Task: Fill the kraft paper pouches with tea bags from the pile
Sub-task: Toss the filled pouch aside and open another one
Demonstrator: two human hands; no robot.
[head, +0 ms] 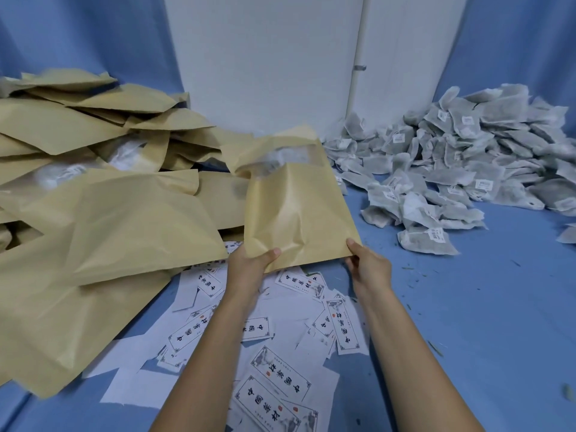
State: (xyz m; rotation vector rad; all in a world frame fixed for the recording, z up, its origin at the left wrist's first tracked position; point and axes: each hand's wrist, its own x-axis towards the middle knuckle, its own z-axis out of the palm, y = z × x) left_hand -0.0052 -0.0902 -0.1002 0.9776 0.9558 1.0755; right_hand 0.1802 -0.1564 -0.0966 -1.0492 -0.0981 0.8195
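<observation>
- Blue underneath it all: a cloth (467,322), spread flat below the held pouch (296,210) and everything else.
- White paper labels (280,378) with black writing, scattered closest of all, on the near side of the held pouch, a few tucked under its near edge.
- Left hand (249,263) grasping the near left corner of the held pouch, thumb on top, fingers curled below.
- Right hand (369,266) pinching the near right corner of the held pouch, thumb on top.
- Held pouch itself: brown kraft paper, wrinkled, up off the cloth between both hands, leaning away, with a see-through window at its far end. Something pale behind that window, too blurry to tell what.
- Tiny green crumbs (435,349) on the cloth, to the right of the held pouch.
- Big messy heap of kraft pouches (93,198) to the left of the held pouch, piled one over another, touching its left side, a few with pale stuff showing through their windows.
- Pile of tea bags (452,169) to the right of the held pouch and farther back, grey-green, flat, many with small white tags, well apart from both hands.
- White wall panel (265,57) straight behind the held pouch, farthest of all, with more blue cloth hanging on both sides.
</observation>
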